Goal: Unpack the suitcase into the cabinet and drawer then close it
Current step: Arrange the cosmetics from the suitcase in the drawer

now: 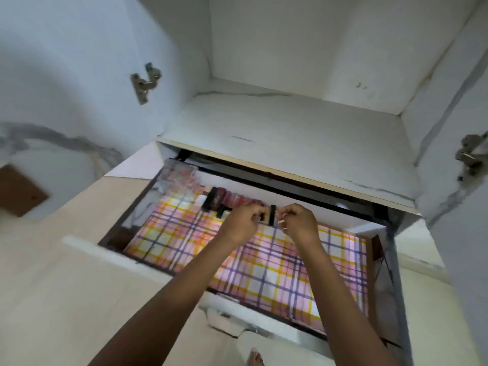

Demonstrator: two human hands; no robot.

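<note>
Left hand (241, 220) and right hand (298, 221), both grips pinching small black case (272, 215), above far side of open plaid-lined drawer (111, 256)

Plaid liner (277, 268) and small items (229, 199) lie in drawer (105, 256).

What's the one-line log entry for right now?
left hand, right hand: pinch small black item | over open drawer | cosmetics row at back
</note>
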